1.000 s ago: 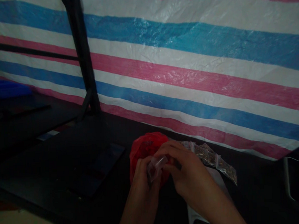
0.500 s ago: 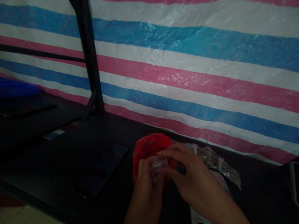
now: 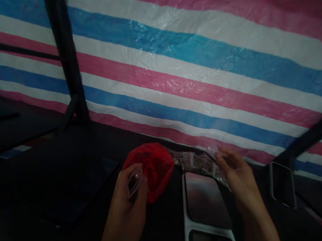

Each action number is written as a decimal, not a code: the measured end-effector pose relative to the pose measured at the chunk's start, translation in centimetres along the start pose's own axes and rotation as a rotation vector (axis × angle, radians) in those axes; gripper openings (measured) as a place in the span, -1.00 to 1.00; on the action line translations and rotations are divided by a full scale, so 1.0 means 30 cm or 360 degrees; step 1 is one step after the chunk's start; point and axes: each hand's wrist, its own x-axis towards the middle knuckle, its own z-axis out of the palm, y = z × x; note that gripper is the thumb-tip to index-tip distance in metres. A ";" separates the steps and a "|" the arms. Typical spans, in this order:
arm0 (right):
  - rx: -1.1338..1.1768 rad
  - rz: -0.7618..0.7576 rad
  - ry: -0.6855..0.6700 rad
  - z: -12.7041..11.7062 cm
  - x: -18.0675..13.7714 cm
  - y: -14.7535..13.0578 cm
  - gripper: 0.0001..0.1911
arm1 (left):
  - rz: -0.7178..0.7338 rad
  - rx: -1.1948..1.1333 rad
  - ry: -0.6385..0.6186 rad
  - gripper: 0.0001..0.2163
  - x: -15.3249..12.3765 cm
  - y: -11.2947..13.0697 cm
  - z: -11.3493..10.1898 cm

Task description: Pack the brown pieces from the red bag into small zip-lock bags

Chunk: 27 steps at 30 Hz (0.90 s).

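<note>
Clear bag (image 3: 135, 182) gapes unsealed, pinched in our left fingers (image 3: 143, 192); our right fingers (image 3: 223, 163) grip clear plastic (image 3: 211, 151); filled bags (image 3: 187, 164) lie behind the scale (image 3: 205, 200).

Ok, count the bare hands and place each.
2: the left hand holds a clear bag near the red bag; the right hand pinches clear plastic near the small packets. No others show.
</note>
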 end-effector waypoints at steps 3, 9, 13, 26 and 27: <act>-0.0164 0.0173 0.0068 -0.120 0.013 0.091 -0.29 | 0.0072 -0.0003 0.0047 -0.58 -0.008 0.017 -0.002; -0.0446 0.0276 -0.0075 -0.244 -0.006 0.218 -0.67 | -0.0070 -0.0143 -0.0154 -0.53 -0.058 0.018 0.015; -0.0625 0.0335 -0.0163 -0.305 -0.058 0.250 -0.70 | -0.0105 -0.0243 -0.0451 -0.53 -0.096 -0.005 0.048; -0.0055 -0.0012 -0.0637 -0.110 -0.211 -0.029 -0.71 | -0.0292 -0.0644 -0.0772 -0.64 -0.080 0.014 0.171; 0.0095 -0.0040 -0.0671 -0.038 -0.230 -0.060 -0.72 | -0.0331 -0.0696 -0.0772 -0.61 -0.066 0.013 0.177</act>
